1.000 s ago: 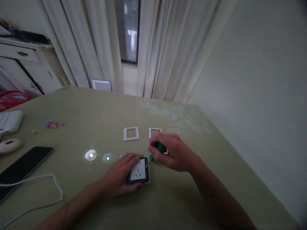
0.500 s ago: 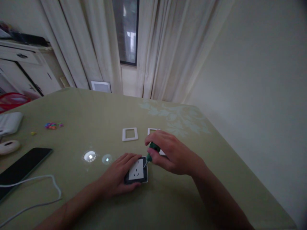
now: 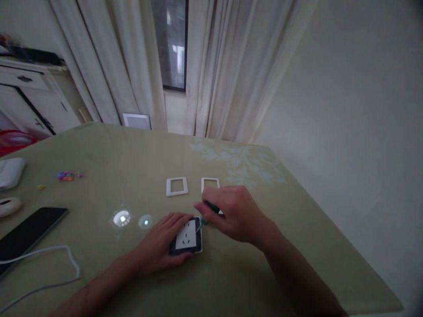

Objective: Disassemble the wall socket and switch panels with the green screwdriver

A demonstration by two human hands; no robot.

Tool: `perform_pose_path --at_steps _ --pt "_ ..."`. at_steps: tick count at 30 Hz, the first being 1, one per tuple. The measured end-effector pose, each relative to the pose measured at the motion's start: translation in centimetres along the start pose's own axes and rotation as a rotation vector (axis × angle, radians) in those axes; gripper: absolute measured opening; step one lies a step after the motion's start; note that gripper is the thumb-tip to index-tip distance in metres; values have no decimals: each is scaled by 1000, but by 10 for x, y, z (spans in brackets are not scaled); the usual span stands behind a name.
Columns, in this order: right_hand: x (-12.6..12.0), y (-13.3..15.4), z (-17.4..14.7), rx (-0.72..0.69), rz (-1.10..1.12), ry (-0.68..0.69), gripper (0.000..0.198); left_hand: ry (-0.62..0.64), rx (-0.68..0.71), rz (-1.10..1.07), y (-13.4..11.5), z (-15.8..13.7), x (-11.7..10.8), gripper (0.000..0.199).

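Observation:
A wall socket (image 3: pixel 186 237) with a white face and dark surround lies on the table, its pin slots facing up. My left hand (image 3: pixel 165 240) grips it from the left, fingers over the far edge and thumb along the near one. In my right hand (image 3: pixel 231 213) is a green-handled screwdriver (image 3: pixel 213 207), the fingers wrapped round the handle. Its thin metal shaft slants down to the socket's right side; the exact contact of the tip is too small to make out. Beyond the hands lie a white frame (image 3: pixel 169 187) and a second white frame (image 3: pixel 210 179), partly covered by my right hand.
To the left are a black phone (image 3: pixel 39 224), a white cable (image 3: pixel 74 262), a round white object (image 3: pixel 9 206), a white case-like object (image 3: pixel 11 172) and small coloured pieces (image 3: pixel 68 177). The table's right edge (image 3: pixel 324 213) runs beside a wall. Curtains (image 3: pixel 228 70) hang behind.
My right hand has turned and its fingers have closed further round the screwdriver handle, which now leans lower. The left hand keeps its hold on the socket. The whole view has shifted slightly.

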State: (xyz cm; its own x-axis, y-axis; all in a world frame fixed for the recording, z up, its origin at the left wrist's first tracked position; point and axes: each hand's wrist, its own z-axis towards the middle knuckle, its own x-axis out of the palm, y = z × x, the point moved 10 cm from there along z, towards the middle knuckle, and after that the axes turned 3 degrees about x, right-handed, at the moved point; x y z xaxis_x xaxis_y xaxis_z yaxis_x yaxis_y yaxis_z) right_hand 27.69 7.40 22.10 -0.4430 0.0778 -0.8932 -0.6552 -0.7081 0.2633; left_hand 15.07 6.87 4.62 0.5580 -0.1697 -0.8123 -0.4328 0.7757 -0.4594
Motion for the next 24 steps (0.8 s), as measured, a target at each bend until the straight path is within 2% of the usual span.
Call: perform_pose_path --at_steps 2,3,4,7,9,13,14,17,18,20,22,23,24 --pt "4 13 -2 -126 90 71 22 4 -6 -10 0 0 1 84" --pt "3 16 -2 -146 113 78 18 11 -9 -14 1 0 1 83" --pt "1 13 -1 -118 105 65 17 18 -13 -14 1 0 2 82" --pt "-3 -11 1 116 -28 2 26 36 -29 -6 3 0 5 84" --pt "-1 -15 0 158 -41 32 34 36 -28 3 3 0 5 85" --pt "3 11 -3 -61 95 134 20 18 -12 -5 0 1 1 83" --pt "1 9 -3 -45 80 120 20 20 -13 -10 0 2 1 83" --pt "-6 -15 -1 185 -62 24 23 37 -22 -7 1 2 3 87" --pt "-6 -19 -1 224 -88 11 27 38 -22 -4 1 2 3 87" --pt "-1 -9 0 134 -60 42 30 37 -18 -2 1 2 4 87" --pt "3 10 -1 -36 17 88 21 41 -20 -7 1 1 5 86" --pt "3 14 -2 -65 31 94 16 46 -23 -9 2 1 5 86" --pt "1 10 -2 -30 16 83 16 53 -28 -9 2 1 6 86"
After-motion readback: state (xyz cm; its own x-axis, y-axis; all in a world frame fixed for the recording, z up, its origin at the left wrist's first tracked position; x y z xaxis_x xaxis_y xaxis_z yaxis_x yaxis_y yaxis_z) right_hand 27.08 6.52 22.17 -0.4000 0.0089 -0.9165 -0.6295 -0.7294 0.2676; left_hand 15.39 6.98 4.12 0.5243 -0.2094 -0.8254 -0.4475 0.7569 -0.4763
